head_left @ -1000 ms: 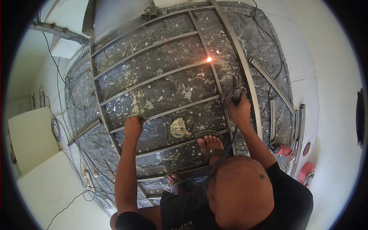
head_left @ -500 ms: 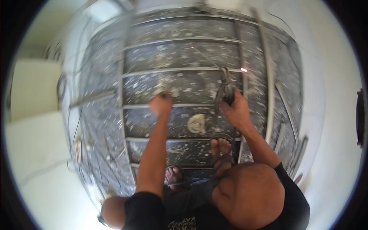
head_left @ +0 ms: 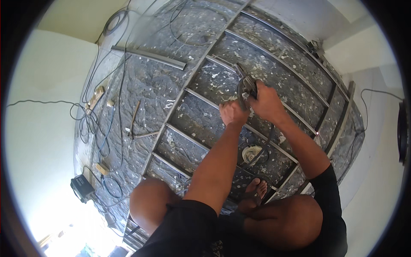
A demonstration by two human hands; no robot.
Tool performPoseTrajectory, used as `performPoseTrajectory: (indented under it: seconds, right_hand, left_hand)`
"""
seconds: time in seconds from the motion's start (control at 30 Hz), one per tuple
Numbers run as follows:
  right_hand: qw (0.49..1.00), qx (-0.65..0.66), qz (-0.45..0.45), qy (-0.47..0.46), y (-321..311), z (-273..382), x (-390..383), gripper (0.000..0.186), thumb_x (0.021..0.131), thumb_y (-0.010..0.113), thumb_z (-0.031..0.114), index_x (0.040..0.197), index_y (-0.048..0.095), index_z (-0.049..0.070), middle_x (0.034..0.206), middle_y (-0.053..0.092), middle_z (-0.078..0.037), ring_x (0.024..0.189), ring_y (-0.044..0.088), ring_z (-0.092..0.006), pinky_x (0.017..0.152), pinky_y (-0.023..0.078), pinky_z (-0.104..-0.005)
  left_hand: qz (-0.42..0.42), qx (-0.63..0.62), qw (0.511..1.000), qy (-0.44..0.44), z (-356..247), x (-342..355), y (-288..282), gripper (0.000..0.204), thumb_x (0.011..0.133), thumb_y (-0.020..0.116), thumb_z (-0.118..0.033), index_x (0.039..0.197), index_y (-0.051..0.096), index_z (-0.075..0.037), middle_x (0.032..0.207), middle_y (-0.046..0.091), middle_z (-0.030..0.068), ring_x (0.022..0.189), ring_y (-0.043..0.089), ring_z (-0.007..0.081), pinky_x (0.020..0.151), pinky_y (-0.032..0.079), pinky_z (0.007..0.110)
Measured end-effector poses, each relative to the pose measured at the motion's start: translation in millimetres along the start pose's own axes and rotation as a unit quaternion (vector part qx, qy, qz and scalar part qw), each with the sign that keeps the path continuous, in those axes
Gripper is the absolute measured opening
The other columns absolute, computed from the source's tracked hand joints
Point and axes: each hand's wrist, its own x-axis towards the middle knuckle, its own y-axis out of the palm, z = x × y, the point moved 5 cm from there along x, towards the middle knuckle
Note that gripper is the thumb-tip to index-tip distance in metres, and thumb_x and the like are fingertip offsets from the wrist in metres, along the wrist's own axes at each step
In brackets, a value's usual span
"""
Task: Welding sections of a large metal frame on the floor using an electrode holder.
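My right hand [head_left: 267,103] is wrapped round a dark welding electrode holder [head_left: 245,82], with a cable running down below the hand. A thin welding rod [head_left: 222,61] sticks out of its jaws toward the upper left. Against the lower end of the holder, my left hand [head_left: 233,112] has its fingers closed; what lies in them is hidden. Beneath both hands is a ladder-like metal frame [head_left: 201,97] flat on the floor. A small glowing spot [head_left: 317,133] shows on its right rail.
Loose cables [head_left: 89,112] tangle at the left, by a black box-shaped machine [head_left: 82,188]. A metal channel [head_left: 147,57] lies at the upper left, a slender brown-handled tool [head_left: 135,115] nearer. A round off-white object [head_left: 251,154] sits near my foot. Paint-spattered sheeting covers the floor.
My view has turned to the left. My left hand has come across to the electrode holder in my right hand. The rod's glowing tip has faded.
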Motion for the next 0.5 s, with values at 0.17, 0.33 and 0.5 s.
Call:
performPoseTrajectory:
  seconds: [0.17, 0.33, 0.5]
  right_hand:
    - [0.999, -0.017, 0.004, -0.05, 30.3, -9.3, 32.9, 0.033, 0.076, 0.065, 0.011, 0.098, 0.05, -0.007, 0.075, 0.062, -0.031, 0.076, 0.063, -0.0473, 0.067, 0.051, -0.0509]
    - [0.998, -0.009, 0.001, -0.061, 53.2, -19.9, 42.5, 0.033, 0.075, 0.066, 0.009, 0.098, 0.048, -0.007, 0.072, 0.061, -0.03, 0.073, 0.063, -0.0476, 0.064, 0.051, -0.0501]
    - [0.998, -0.026, -0.004, -0.063, 64.3, -21.9, 45.6, 0.034, 0.075, 0.067, 0.009, 0.098, 0.046, -0.007, 0.072, 0.061, -0.029, 0.072, 0.063, -0.0475, 0.063, 0.051, -0.0504]
  left_hand:
    - [-0.029, -0.015, 0.999, 0.003, 1.7, 0.9, 4.3, 0.026, 0.079, 0.065, -0.036, 0.074, 0.068, -0.011, 0.076, 0.068, 0.0099, 0.082, 0.065, 0.0273, 0.085, 0.04, 0.04]
    - [-0.03, -0.025, 0.999, 0.003, -3.3, -0.5, -0.8, 0.023, 0.073, 0.068, -0.036, 0.077, 0.066, -0.013, 0.078, 0.067, 0.0074, 0.086, 0.064, 0.0259, 0.085, 0.039, 0.04]
    - [-0.018, -0.023, 1.0, -0.002, -3.2, 0.5, -4.9, 0.024, 0.072, 0.069, -0.038, 0.08, 0.066, -0.016, 0.078, 0.067, 0.0054, 0.087, 0.063, 0.0241, 0.086, 0.038, 0.039]
